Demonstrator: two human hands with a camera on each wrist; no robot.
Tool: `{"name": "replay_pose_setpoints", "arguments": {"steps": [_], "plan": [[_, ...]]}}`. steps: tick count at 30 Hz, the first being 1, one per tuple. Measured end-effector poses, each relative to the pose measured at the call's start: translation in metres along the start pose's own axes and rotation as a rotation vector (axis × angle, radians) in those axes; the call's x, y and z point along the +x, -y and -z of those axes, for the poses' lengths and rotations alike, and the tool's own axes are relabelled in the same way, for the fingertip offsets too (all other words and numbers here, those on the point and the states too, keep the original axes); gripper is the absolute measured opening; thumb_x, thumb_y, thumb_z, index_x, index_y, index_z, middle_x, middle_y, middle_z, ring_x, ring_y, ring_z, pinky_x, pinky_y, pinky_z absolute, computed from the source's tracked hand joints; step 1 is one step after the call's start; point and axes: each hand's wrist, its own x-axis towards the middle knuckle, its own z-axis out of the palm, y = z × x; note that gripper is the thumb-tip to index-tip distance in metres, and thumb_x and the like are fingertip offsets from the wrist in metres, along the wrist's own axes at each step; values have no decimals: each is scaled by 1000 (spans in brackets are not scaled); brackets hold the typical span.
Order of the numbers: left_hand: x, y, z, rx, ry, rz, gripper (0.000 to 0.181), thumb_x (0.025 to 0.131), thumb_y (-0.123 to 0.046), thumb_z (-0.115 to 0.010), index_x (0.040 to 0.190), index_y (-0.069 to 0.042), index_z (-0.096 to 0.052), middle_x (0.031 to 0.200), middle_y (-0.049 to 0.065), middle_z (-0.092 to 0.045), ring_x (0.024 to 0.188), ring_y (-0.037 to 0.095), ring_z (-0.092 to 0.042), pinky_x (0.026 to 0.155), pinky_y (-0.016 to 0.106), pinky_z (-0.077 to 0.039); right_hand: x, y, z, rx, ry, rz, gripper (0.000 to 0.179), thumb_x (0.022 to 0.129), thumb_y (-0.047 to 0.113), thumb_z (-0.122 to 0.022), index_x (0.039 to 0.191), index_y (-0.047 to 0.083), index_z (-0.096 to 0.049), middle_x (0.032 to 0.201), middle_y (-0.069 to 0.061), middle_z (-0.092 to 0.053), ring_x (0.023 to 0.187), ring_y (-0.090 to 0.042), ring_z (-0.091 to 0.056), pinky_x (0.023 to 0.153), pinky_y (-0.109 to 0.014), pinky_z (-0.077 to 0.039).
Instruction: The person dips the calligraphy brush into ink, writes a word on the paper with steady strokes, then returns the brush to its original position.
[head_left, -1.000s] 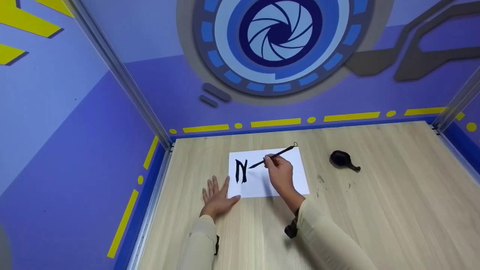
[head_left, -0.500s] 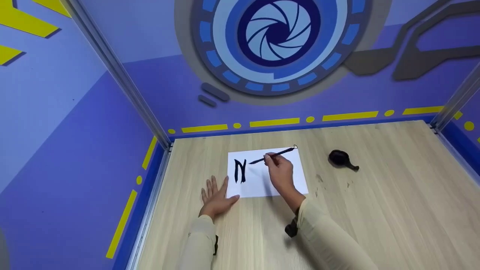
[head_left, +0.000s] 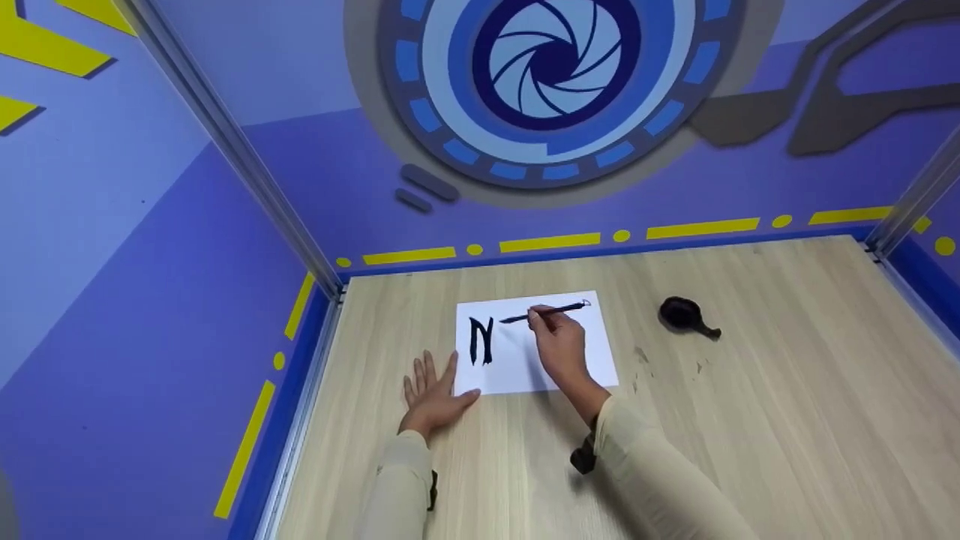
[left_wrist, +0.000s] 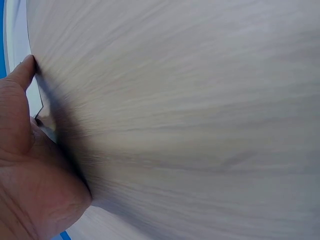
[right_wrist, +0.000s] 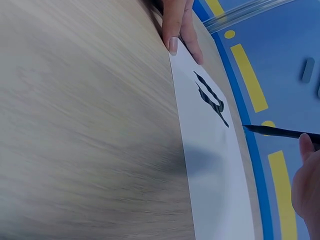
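My right hand (head_left: 561, 346) pinches a dark writing brush (head_left: 568, 308) above the white sheet of paper (head_left: 510, 379). The brush lies close to level, its tip pointing left, and in the right wrist view that tip (right_wrist: 250, 128) stands clear of the paper. Black strokes (head_left: 482, 342) shaped like an N mark the left part of the sheet. With fingers spread, my left hand (head_left: 435, 397) rests on the table, thumb and index finger at the paper's lower left edge. Its palm and thumb (left_wrist: 24, 75) show in the left wrist view.
A small black dish with a short handle (head_left: 682, 315) stands on the wooden table (head_left: 757, 420), right of the paper. Dark smudges (head_left: 640, 356) mark the wood between them. Printed blue-purple walls (head_left: 315, 187) rise at the back and both sides.
The brush has tilted from a slant toward level: its tip has risen away from the strokes and its rear end has dropped. The left hand and the paper have stayed in place.
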Motion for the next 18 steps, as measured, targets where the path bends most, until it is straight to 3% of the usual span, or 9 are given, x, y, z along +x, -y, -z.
{"name": "replay_pose_setpoints", "arguments": {"steps": [5,12,18], "plan": [[1,0,1,2,9,-1,94,97,-62,-64,172,-38,-13,179,14,24,165,38,28,130,64,20,-1,0,-2,-7,7,4,17,104,20,-70,113,11,-82,99,-12,-81,90,-17,-72,80,-24,-55],[1,1,1,5,11,-8,95,97,-62,-65,172,-37,-13,179,15,25,165,38,28,130,65,20,0,-1,-5,-56,-5,95,19,103,19,-72,113,8,-82,103,-8,-83,92,-20,-72,85,-31,-56],[2,2,0,8,4,-1,94,97,-63,-65,172,-36,-14,179,15,24,165,38,28,130,65,20,-2,-1,-9,-79,11,80,19,103,19,-70,115,11,-82,107,-8,-83,98,-23,-74,90,-37,-58]]}}
